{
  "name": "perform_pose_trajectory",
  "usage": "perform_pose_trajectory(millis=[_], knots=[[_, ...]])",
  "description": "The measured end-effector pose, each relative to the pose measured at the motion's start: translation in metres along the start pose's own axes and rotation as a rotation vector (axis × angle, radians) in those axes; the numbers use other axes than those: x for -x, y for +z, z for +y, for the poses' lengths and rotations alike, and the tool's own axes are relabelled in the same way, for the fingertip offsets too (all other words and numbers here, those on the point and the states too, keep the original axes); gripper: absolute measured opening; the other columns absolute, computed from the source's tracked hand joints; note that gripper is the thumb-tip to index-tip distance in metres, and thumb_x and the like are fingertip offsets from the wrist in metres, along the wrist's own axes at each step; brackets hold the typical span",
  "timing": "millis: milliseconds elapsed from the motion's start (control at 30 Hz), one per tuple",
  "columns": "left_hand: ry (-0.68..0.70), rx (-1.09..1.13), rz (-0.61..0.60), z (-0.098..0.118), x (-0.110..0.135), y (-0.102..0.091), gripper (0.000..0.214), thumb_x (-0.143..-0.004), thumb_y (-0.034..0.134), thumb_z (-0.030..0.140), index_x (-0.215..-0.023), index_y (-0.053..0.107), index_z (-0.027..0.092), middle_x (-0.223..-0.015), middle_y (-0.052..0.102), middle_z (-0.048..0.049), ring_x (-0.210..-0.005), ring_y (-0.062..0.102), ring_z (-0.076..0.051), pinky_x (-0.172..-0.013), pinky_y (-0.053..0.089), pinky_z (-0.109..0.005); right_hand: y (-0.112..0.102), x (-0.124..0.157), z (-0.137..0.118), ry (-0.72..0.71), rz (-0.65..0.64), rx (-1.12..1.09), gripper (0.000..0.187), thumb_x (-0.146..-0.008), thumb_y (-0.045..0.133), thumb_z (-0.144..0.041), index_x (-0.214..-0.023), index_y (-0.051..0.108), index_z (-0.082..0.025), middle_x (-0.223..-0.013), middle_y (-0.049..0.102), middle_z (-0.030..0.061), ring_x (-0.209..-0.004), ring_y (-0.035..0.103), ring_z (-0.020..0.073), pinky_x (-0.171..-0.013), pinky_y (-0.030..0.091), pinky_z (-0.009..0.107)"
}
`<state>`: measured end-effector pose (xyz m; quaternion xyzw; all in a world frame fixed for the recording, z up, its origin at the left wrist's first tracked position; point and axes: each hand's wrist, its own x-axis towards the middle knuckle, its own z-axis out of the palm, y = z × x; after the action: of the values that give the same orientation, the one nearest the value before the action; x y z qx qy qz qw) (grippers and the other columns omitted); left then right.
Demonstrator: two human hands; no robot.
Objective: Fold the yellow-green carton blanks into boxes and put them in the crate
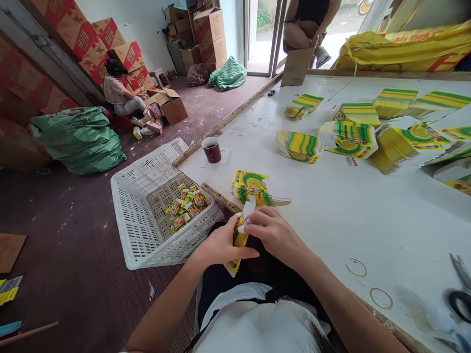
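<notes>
Over my lap, my left hand (220, 245) grips a yellow-and-green printed cardboard carton (241, 239), its thumb stretched across the front. My right hand (271, 232) has its fingers bent at the carton's upper end and pinches a white flap there. Just beyond both hands, a fanned stack of flat cartons (250, 185) lies at the table's edge. To the left stands a white plastic basket (132, 215), with several small folded yellow cartons (187, 203) heaped inside.
On the white table (331, 211) are a dark red mug (211, 151), more carton stacks (351, 137), rubber bands (381, 297) and scissors (459, 294). A green sack (79, 139) and a seated person (119, 90) are on the left. Another person (311, 24) sits behind a cardboard box (295, 67).
</notes>
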<state>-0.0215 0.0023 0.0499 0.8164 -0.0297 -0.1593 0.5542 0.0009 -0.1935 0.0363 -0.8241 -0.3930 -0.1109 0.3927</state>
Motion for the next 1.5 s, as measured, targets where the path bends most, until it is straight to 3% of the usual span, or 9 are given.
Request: perform_pose_trajectory(millis=[167,333,567,767,933,1067,1300,1400,1500], knots=[[-0.110,-0.105,0.246,-0.006,-0.002,0.031,0.060,-0.062,0.075,0.027,-0.116,0.051,0.020,-0.105,0.067,-0.0079,-0.097,0.063,-0.027,-0.086,0.049,-0.041,0.029,0.013,-0.007,0.328,0.326,-0.149,0.025,-0.091,0.044,-0.013,-0.089,0.065,-0.025,-0.087,0.063,0.0050,-0.080,0.060,0.0175,-0.067,0.050,0.029],[-0.069,-0.135,0.430,-0.010,0.002,0.038,0.064,-0.064,0.073,0.027,-0.121,0.043,0.020,-0.110,0.064,-0.0109,-0.102,0.062,-0.029,-0.088,0.049,-0.043,0.042,0.017,-0.018,0.701,0.514,-0.755,0.015,-0.084,0.062,-0.028,-0.098,0.058,-0.026,-0.093,0.066,0.0030,-0.087,0.065,0.0178,-0.081,0.054,0.035],[0.183,-0.144,0.344,-0.019,0.009,0.042,0.069,-0.068,0.075,0.026,-0.127,0.040,0.022,-0.115,0.064,-0.0122,-0.105,0.063,-0.028,-0.090,0.050,-0.041,0.014,-0.003,0.002,0.878,0.282,-1.082,0.035,-0.069,0.076,-0.051,-0.076,0.061,-0.021,-0.063,0.057,-0.0032,-0.056,0.048,0.0116,-0.051,0.040,0.025],[0.260,0.083,0.351,-0.018,0.015,0.053,0.076,-0.068,0.078,0.022,-0.134,0.039,0.023,-0.120,0.063,-0.0124,-0.114,0.061,-0.027,-0.097,0.048,-0.038,0.035,0.003,-0.010,1.135,0.129,-1.733,0.039,-0.067,0.074,-0.050,-0.093,0.068,-0.022,-0.090,0.072,0.0048,-0.081,0.067,0.0214,-0.075,0.053,0.034],[0.231,-0.006,0.352,-0.021,0.012,0.047,0.080,-0.074,0.074,0.027,-0.138,0.026,0.023,-0.131,0.053,-0.0147,-0.120,0.055,-0.026,-0.100,0.045,-0.039,0.040,0.016,-0.014,0.945,0.214,-1.605,0.049,-0.059,0.079,-0.063,-0.085,0.066,-0.024,-0.075,0.067,-0.0002,-0.075,0.062,0.0181,-0.077,0.052,0.032],[0.229,-0.116,0.348,-0.019,0.009,0.044,0.062,-0.073,0.073,0.028,-0.124,0.039,0.024,-0.109,0.061,-0.0079,-0.096,0.063,-0.023,-0.083,0.050,-0.034,0.030,0.012,-0.014,0.884,0.250,-1.443,0.045,-0.064,0.078,-0.060,-0.089,0.067,-0.024,-0.092,0.071,0.0028,-0.087,0.063,0.0208,-0.087,0.050,0.036],[0.194,-0.232,0.276,-0.020,0.013,0.048,0.048,-0.063,0.071,0.020,-0.102,0.044,0.026,-0.085,0.058,-0.0001,-0.077,0.059,-0.021,-0.067,0.043,-0.031,0.024,0.002,-0.005,0.905,0.022,-1.211,0.040,-0.060,0.082,-0.048,-0.084,0.068,-0.019,-0.083,0.069,0.0029,-0.084,0.063,0.0231,-0.080,0.051,0.039],[0.172,-0.218,0.261,-0.017,0.012,0.045,0.044,-0.061,0.069,0.016,-0.096,0.044,0.027,-0.081,0.056,0.0015,-0.071,0.057,-0.019,-0.064,0.041,-0.030,0.027,0.005,-0.004,0.765,0.025,-1.133,0.049,-0.066,0.075,-0.057,-0.100,0.067,-0.022,-0.090,0.069,0.0036,-0.087,0.062,0.0237,-0.080,0.052,0.039],[0.136,-0.223,0.175,-0.016,0.007,0.042,0.046,-0.062,0.067,0.015,-0.100,0.043,0.027,-0.082,0.057,0.0008,-0.068,0.057,-0.020,-0.062,0.041,-0.031,0.032,0.011,-0.010,0.664,0.033,-0.975,0.059,-0.074,0.070,-0.052,-0.124,0.058,-0.024,-0.116,0.067,0.0079,-0.108,0.060,0.0276,-0.096,0.048,0.044]])
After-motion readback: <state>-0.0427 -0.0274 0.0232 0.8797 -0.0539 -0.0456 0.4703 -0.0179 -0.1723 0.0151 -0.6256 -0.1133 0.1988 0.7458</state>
